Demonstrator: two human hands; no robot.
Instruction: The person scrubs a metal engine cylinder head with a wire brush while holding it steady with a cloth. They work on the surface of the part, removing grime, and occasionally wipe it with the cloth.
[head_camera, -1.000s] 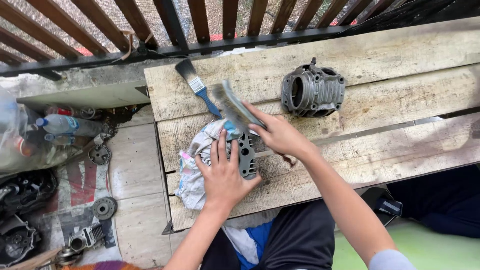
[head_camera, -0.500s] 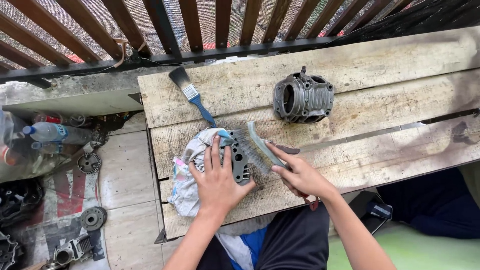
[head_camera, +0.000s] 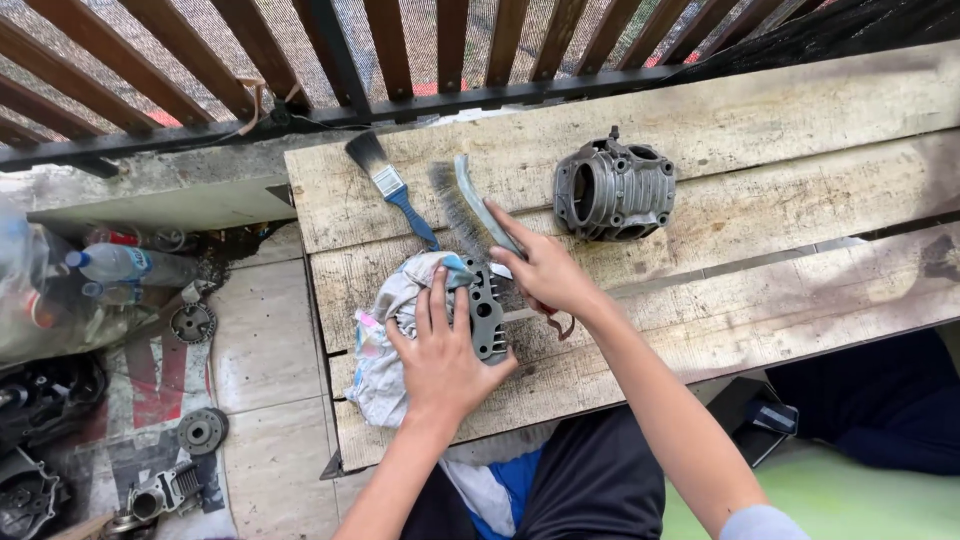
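**Hands brush a flat engine part on a wooden bench**

Left hand (head_camera: 442, 352) lies flat with fingers spread, pressing a grey perforated metal plate (head_camera: 487, 312) onto a crumpled rag (head_camera: 392, 340) near the front of the plank bench (head_camera: 800, 150). Right hand (head_camera: 545, 268) is closed around the handle of a wire brush (head_camera: 462, 212), whose bristles angle just above the plate. Behind them lie a blue-handled paintbrush (head_camera: 393, 188) and, well to the right, a finned engine cylinder (head_camera: 614, 188). Plastic bottles (head_camera: 125, 265) and loose engine parts (head_camera: 200, 430) sit on the floor at left.
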